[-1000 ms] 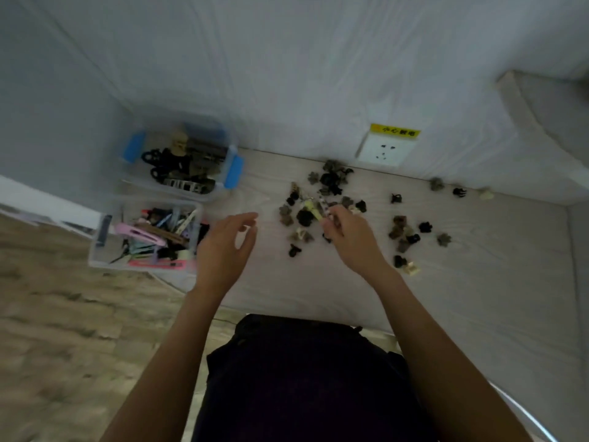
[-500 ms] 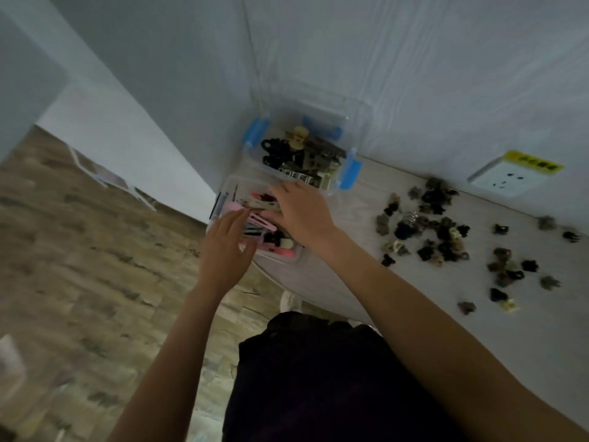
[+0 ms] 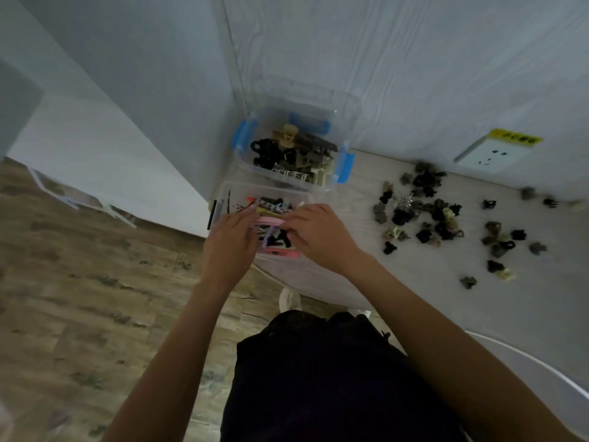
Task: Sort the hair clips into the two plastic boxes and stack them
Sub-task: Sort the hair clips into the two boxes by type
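Moved in since half a second ago: left hand now up over the left edge of the near box, where before it hung just short of it; right hand drawn back a little from the box's far side to its right edge. Both hands now over the same clear plastic box, facing each other, fingertips meeting at a pink clip lying across the top of the contents. Fingers of both hands curled and close together, apparently pinching the pink clip's two ends, though the actual contact blurred and hard to confirm.

Near box filled with long flat clips: pink, purple, black, one with an orange tip. Another pink clip along the near wall. Directly behind, touching or almost touching, the far box, clear with blue latches, holding larger claw clips in black, brown and beige. Both boxes at the left corner of a pale surface, against the wall.

Small claw clips scattered loose to the right, well apart from the boxes: black, grey-brown, a few cream, still unsorted.

On the wall above them, a white socket topped by a yellow label with dark characters, too blurred to read. No other writing legible.
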### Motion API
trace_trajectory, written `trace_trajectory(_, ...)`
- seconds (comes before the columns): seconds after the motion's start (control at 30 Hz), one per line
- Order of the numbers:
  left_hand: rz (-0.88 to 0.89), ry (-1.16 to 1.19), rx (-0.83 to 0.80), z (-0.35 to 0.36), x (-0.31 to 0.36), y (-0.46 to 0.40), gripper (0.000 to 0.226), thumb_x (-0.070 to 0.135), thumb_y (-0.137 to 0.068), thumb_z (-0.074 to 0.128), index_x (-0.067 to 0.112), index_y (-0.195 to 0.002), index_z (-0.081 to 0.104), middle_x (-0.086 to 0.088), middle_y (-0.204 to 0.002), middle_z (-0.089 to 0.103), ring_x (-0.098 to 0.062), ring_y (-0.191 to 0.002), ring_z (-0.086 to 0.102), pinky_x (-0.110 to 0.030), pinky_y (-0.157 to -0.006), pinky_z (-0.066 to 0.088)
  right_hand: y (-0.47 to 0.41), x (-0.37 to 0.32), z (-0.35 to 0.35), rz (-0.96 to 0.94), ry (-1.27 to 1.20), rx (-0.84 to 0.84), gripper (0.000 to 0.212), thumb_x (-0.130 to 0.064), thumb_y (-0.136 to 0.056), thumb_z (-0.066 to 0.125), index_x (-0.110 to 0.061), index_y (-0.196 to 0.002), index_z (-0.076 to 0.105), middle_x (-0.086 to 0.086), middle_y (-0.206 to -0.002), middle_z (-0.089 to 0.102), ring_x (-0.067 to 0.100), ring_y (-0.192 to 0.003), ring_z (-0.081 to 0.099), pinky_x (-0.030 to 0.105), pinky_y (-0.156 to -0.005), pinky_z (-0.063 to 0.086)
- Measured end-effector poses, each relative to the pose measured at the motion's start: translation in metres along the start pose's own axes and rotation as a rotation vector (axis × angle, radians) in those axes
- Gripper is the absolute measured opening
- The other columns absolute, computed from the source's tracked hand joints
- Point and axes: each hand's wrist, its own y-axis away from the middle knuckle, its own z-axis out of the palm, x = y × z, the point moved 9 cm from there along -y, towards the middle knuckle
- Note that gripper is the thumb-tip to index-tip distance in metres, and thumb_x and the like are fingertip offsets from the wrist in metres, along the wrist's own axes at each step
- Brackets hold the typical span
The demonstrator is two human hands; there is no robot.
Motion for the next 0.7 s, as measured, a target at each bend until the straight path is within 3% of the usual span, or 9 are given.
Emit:
trace_trajectory(0.13,0.125,-0.023,0.203,-0.010,0.033,-0.004,0.026,0.014,-0.085,0.050,0.009,-0.107,0.064,-0.007,-0.107,0.068,-0.024,-0.100,0.056,-0.034,-0.090,0.046,0.038,0.022,-0.035,0.097,-0.072,0.203,0.025,-0.025,-0.089,0.046,-0.018,-0.099,0.068,0.004,-0.120,0.061,0.024,-0.116,0.050,0.034,-0.095,0.038)
trace_trajectory(0.2,0.234,0.045,0.326,-0.018,0.068,-0.005,0.022,0.010,-0.084,0.052,0.008,-0.102,0.065,-0.008,-0.101,0.068,-0.021,-0.095,0.054,-0.028,-0.088,0.042,0.069,0.055,-0.058,0.257,-0.126,0.335,0.023,-0.023,-0.090,0.047,-0.017,-0.099,0.067,0.004,-0.118,0.061,0.021,-0.114,0.050,0.031,-0.098,0.036)
trace_trajectory(0.27,0.370,0.141,0.316,-0.012,0.111,-0.008,0.021,0.009,-0.084,0.053,0.008,-0.101,0.066,-0.007,-0.100,0.068,-0.019,-0.092,0.055,-0.024,-0.084,0.042,0.106,0.098,-0.067,0.477,-0.194,0.415,0.018,-0.015,-0.088,0.055,-0.015,-0.102,0.066,0.005,-0.117,0.062,0.022,-0.113,0.052,0.025,-0.096,0.034)
trace_trajectory(0.33,0.467,0.223,0.161,0.015,0.152,-0.017,0.026,0.010,-0.083,0.055,0.011,-0.107,0.064,-0.006,-0.103,0.066,-0.020,-0.094,0.057,-0.027,-0.080,0.047,0.141,0.141,-0.060,0.698,-0.210,0.363,0.029,-0.012,-0.084,0.062,-0.015,-0.113,0.060,0.009,-0.122,0.058,0.029,-0.115,0.050,0.027,-0.094,0.034)
trace_trajectory(0.4,0.446,0.240,-0.079,0.059,0.185,-0.027,0.043,0.019,-0.082,0.060,0.014,-0.125,0.054,-0.009,-0.115,0.060,-0.025,-0.102,0.055,-0.035,-0.078,0.053,0.173,0.178,-0.044,0.908,-0.186,0.210,0.052,-0.019,-0.081,0.067,-0.017,-0.129,0.047,0.015,-0.134,0.044,0.036,-0.121,0.041,0.037,-0.096,0.036)
trace_trajectory(0.47,0.339,0.118,-0.354,0.113,0.197,-0.033,0.081,0.035,-0.077,0.070,0.013,-0.143,0.028,-0.014,-0.138,0.041,-0.032,-0.121,0.041,-0.043,-0.091,0.049,0.195,0.199,-0.029,1.041,-0.187,0.092,0.074,-0.028,-0.077,0.072,-0.022,-0.139,0.033,0.017,-0.143,0.028,0.039,-0.126,0.032,0.047,-0.100,0.035)
trace_trajectory(0.53,0.241,-0.017,-0.530,0.158,0.198,-0.040,0.114,0.048,-0.066,0.076,0.013,-0.147,0.004,-0.016,-0.150,0.019,-0.036,-0.133,0.024,-0.046,-0.103,0.039,0.205,0.212,-0.021,1.078,-0.206,0.040,0.086,-0.033,-0.073,0.076,-0.025,-0.142,0.025,0.016,-0.148,0.017,0.040,-0.129,0.027,0.050,-0.102,0.034)
trace_trajectory(0.6,0.216,-0.097,-0.588,0.183,0.192,-0.047,0.125,0.055,-0.059,0.078,0.018,-0.147,-0.002,-0.017,-0.150,0.013,-0.038,-0.133,0.020,-0.047,-0.105,0.035,0.200,0.217,-0.016,1.054,-0.207,0.019,0.091,-0.034,-0.072,0.077,-0.024,-0.143,0.020,0.015,-0.150,0.012,0.040,-0.131,0.024,0.050,-0.102,0.035)
trace_trajectory(0.7,0.229,-0.063,-0.571,0.196,0.191,-0.050,0.113,0.049,-0.061,0.079,0.023,-0.146,0.010,-0.015,-0.143,0.026,-0.033,-0.127,0.028,-0.042,-0.099,0.038,0.186,0.220,-0.013,1.003,-0.219,0.002,0.093,-0.033,-0.073,0.076,-0.023,-0.144,0.018,0.015,-0.149,0.014,0.037,-0.132,0.024,0.048,-0.100,0.037)
